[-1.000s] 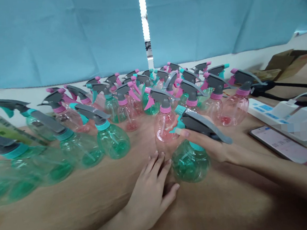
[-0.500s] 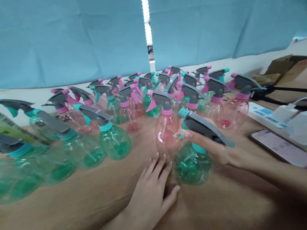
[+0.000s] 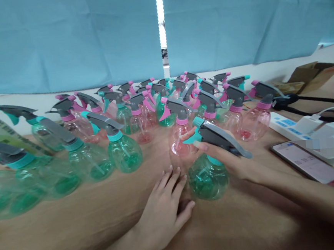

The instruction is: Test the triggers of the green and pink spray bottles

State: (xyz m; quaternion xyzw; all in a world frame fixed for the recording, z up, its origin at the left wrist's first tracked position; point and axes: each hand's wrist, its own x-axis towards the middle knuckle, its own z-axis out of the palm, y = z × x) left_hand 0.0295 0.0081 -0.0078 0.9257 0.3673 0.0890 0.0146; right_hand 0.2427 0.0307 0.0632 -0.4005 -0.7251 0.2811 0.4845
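Observation:
My right hand [image 3: 224, 153] is around the neck and grey head of a green spray bottle [image 3: 208, 179], which has a turquoise collar and nozzle and looks upright on the table. Its fingers reach past the turquoise trigger [image 3: 191, 137], some of them partly hidden by the bottle's head. My left hand [image 3: 164, 208] lies palm down on the wooden tabletop [image 3: 99, 222], just left of that bottle. Its fingers are spread and nothing is in them. Directly behind the held bottle stands a pink spray bottle [image 3: 182, 139] with a pink trigger.
Several green spray bottles [image 3: 125, 153] line the left side. More pink and green ones crowd the back. To the right lie a phone [image 3: 305, 162], a white power strip [image 3: 288, 125] with plugs and cables, and a cardboard box [image 3: 310, 75]. A blue curtain [image 3: 62, 40] hangs behind.
The fingers of my right hand have straightened and the trigger now stands farther out from the bottle's head. That bottle has shifted very slightly left. My left hand stays put.

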